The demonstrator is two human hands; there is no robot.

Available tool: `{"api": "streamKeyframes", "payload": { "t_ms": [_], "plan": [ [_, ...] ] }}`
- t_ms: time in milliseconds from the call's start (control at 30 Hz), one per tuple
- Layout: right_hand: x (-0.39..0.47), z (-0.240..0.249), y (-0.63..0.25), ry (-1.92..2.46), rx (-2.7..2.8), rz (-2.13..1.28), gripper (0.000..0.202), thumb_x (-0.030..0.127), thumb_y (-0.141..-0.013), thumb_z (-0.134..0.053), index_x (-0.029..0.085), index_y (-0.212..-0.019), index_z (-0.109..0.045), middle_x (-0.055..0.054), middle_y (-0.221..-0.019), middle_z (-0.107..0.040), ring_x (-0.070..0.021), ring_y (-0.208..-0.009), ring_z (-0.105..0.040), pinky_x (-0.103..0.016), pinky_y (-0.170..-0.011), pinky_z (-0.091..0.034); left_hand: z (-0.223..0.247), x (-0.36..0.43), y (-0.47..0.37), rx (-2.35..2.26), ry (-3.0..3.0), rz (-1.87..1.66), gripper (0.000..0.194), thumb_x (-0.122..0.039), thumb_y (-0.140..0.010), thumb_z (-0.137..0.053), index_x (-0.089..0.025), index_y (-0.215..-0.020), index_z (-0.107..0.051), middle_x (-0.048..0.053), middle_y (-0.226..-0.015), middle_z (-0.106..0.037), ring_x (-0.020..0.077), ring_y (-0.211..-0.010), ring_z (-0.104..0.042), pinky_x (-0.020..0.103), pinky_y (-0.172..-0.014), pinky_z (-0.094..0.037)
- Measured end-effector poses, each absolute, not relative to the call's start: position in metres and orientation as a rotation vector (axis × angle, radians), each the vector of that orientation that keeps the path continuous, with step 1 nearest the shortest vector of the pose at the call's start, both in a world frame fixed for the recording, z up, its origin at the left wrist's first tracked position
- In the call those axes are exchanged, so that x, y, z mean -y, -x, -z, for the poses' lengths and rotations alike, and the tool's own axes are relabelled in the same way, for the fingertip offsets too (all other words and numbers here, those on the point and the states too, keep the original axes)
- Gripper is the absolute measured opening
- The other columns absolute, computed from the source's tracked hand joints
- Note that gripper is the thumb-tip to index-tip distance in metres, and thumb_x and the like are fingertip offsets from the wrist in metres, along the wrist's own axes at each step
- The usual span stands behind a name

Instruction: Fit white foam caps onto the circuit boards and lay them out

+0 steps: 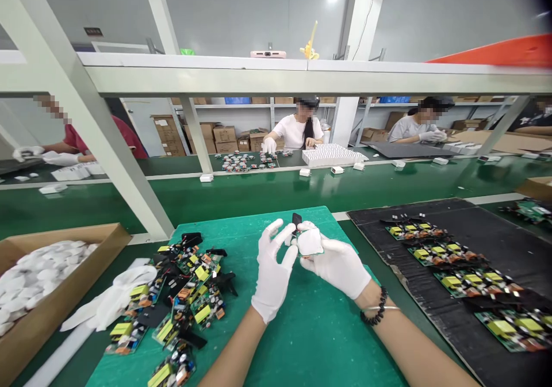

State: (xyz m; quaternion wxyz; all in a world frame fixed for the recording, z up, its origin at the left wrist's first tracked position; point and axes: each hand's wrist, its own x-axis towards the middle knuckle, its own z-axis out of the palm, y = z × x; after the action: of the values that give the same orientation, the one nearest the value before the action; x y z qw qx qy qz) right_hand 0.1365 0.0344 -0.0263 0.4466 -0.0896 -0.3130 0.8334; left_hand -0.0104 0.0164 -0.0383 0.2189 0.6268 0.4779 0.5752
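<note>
Both my hands wear white gloves and meet above the green mat (276, 341). My right hand (340, 265) grips a small circuit board with a white pad (309, 242) covering the side that faces me. Thumb and fingers of my left hand (272, 269) close on the left edge of the same board. A black flap (296, 219) sticks up from the board between my hands. Most of the board's parts are hidden by the pad and my fingers. To the left lies a loose pile of circuit boards (200, 275) with yellow transformers and black flaps.
A cardboard box (81, 260) of white pads stands at far left, near a white cloth (114, 295). Rows of boards (468, 276) lie on a black sheet (379, 226) at right. Beyond, a green conveyor (259, 194) carries white housings; several co-workers sit behind it. A white frame post (116, 128) rises left.
</note>
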Motion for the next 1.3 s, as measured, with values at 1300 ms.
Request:
{"api": "streamKeyframes", "payload": {
  "t_ms": [1300],
  "plan": [
    [-0.037, 0.026, -0.134, 0.318, 0.969, -1.911, 0.047, 0.027, -0.071, -0.060, 0.022, -0.116, -0.047, -0.007, -0.124, -0.045, -0.0233, -0.111, -0.044, -0.044, -0.097, -0.033, 0.037, -0.025, 0.011, -1.047, -1.364, -1.421, 0.025, -0.026, -0.065, -0.061, -0.017, -0.088, -0.059, 0.005, -0.096, -0.061, 0.0181, -0.090, -0.054, 0.030, -0.079, -0.043]
  ]
}}
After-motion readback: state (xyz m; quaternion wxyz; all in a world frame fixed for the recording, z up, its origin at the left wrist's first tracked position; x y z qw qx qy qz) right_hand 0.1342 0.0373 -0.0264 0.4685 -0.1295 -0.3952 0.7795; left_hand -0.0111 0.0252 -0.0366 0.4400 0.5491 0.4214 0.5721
